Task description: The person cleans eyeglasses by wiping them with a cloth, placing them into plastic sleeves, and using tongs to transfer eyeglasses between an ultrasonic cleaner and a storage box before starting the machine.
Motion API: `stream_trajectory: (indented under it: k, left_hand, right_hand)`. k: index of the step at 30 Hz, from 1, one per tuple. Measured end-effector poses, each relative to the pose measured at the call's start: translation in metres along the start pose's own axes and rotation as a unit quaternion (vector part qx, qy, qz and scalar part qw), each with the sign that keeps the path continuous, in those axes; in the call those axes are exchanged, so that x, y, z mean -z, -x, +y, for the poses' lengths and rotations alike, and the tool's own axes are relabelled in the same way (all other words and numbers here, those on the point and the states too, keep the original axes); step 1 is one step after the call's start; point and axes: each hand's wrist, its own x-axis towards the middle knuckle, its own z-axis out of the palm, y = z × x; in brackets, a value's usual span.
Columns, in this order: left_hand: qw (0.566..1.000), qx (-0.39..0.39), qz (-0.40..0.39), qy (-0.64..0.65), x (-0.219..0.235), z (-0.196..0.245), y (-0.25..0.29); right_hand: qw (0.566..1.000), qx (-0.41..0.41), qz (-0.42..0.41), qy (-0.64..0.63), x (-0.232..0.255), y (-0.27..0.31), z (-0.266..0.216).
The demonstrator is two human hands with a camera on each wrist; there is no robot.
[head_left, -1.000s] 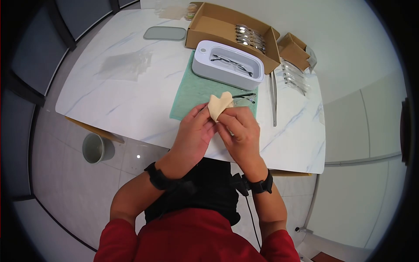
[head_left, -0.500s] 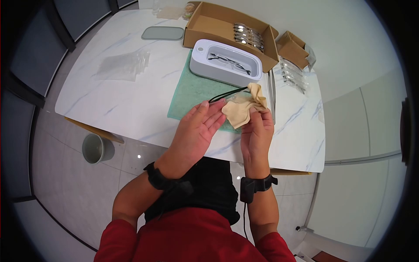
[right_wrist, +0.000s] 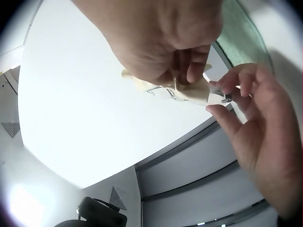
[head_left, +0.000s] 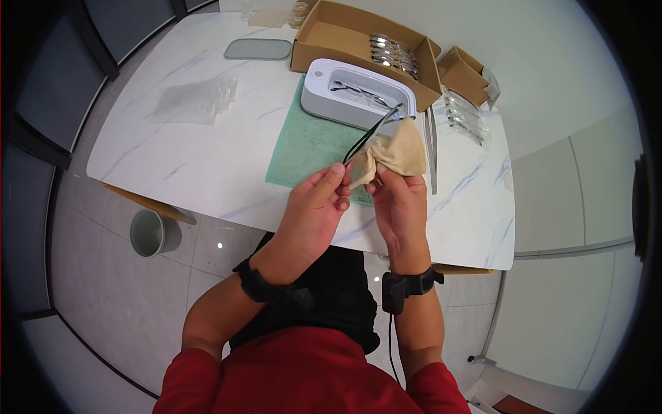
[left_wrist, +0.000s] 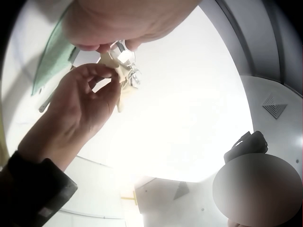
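Note:
My left hand (head_left: 314,210) pinches a pair of eyeglasses (head_left: 367,143) by one end of the frame, their dark temples slanting up and away. A beige cleaning cloth (head_left: 405,152) is gripped in my right hand (head_left: 403,217), bunched between thumb and fingers and folded over part of the lenses. In the right wrist view, a corner of the frame (right_wrist: 226,98) shows between the left thumb and fingers, right beside the cloth (right_wrist: 196,92). Behind the hands, a white ultrasonic cleaner (head_left: 321,103) has another pair of eyeglasses (head_left: 360,92) lying in its tub.
Under the cleaner lies a green towel (head_left: 300,148). A cardboard box (head_left: 331,31) with several wrapped eyeglasses (head_left: 394,55) stands behind. Long tweezers (head_left: 432,152) and bagged eyeglasses (head_left: 465,117) lie right, clear bags (head_left: 193,102) and a grey lid (head_left: 257,49) left.
The cloth was first bunched between both hands, then opened out to the right in the right hand. The glasses' temples now point up and right, and the left fingers have closed on the frame.

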Motion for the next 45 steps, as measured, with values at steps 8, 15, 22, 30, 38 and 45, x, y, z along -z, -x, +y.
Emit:
stream_trajectory:
  k: [8, 15, 22, 30, 38, 45]
  left_hand:
    - [0.998, 0.037, -0.014, 0.039, 0.01, 0.0, 0.001]
    - [0.996, 0.056, -0.028, 0.059, 0.01, 0.0, 0.003]
    - [0.995, 0.063, -0.061, 0.049, 0.015, 0.001, 0.007]
    - [0.991, 0.088, -0.085, 0.047, 0.018, 0.0, 0.009]
    - [0.993, 0.053, -0.061, 0.081, 0.02, -0.002, 0.004]
    - [0.997, 0.03, 0.009, 0.073, 0.003, 0.002, 0.007]
  right_hand:
    - [0.995, 0.048, 0.074, -0.04, -0.001, -0.016, -0.017]
    - [0.999, 0.024, 0.018, 0.016, 0.005, -0.017, -0.009]
    - [0.991, -0.061, -0.022, -0.114, 0.006, -0.027, -0.01]
    - [0.995, -0.048, -0.067, -0.051, 0.009, -0.021, -0.017]
    - [0.769, 0.372, -0.056, 0.517, -0.004, 0.015, -0.009]
    - [0.674, 0.406, -0.141, 0.601, 0.004, 0.02, -0.003]
